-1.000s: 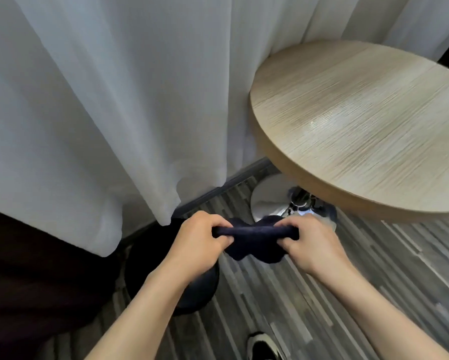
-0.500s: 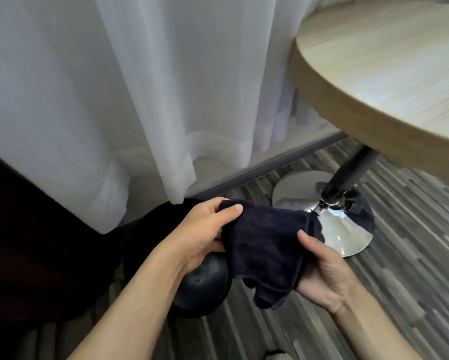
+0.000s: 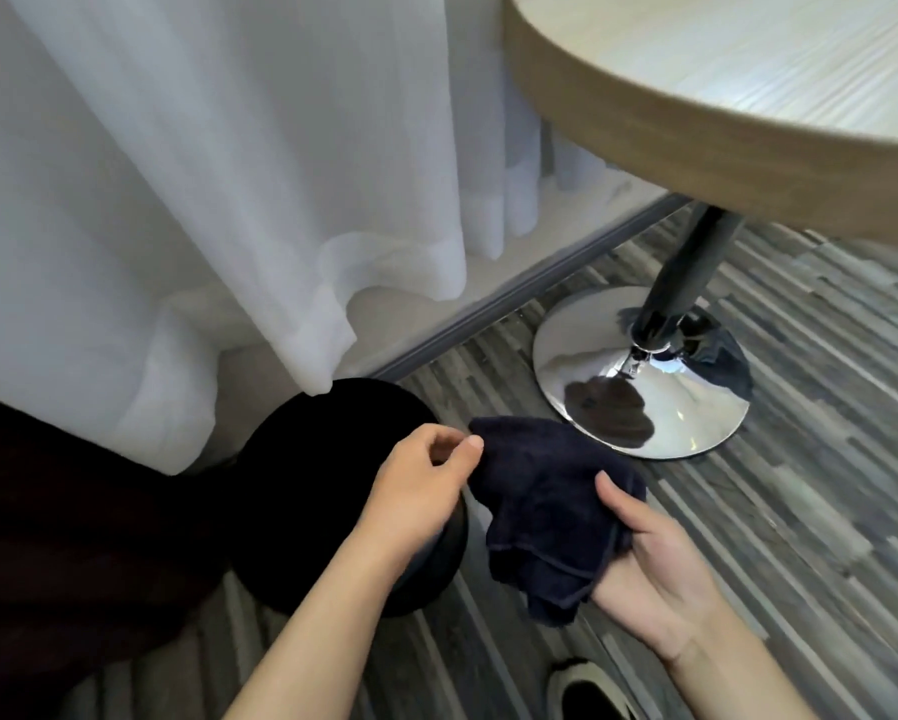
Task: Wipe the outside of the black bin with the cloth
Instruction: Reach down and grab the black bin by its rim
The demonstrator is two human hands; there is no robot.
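Note:
The black bin (image 3: pixel 312 491) stands on the floor at the lower left, round, with a curtain hem touching its top. A dark navy cloth (image 3: pixel 545 501) hangs just to the right of it. My right hand (image 3: pixel 660 569) lies palm up under the cloth with the thumb pressed on top. My left hand (image 3: pixel 416 491) hovers in front of the bin's right side, its thumb and fingertips pinching the cloth's upper left corner. My left forearm hides part of the bin's front.
A round wooden table (image 3: pixel 748 148) overhangs the right side on a dark pole with a chrome base (image 3: pixel 644 397). White curtains (image 3: pixel 229 200) hang behind the bin. Dark furniture (image 3: pixel 73 553) fills the left. My shoe (image 3: pixel 587 693) is at the bottom edge.
The cloth, first twisted taut between both fists, now hangs opened over my right palm. My left hand has slid to its corner. The view has dropped lower towards the bin.

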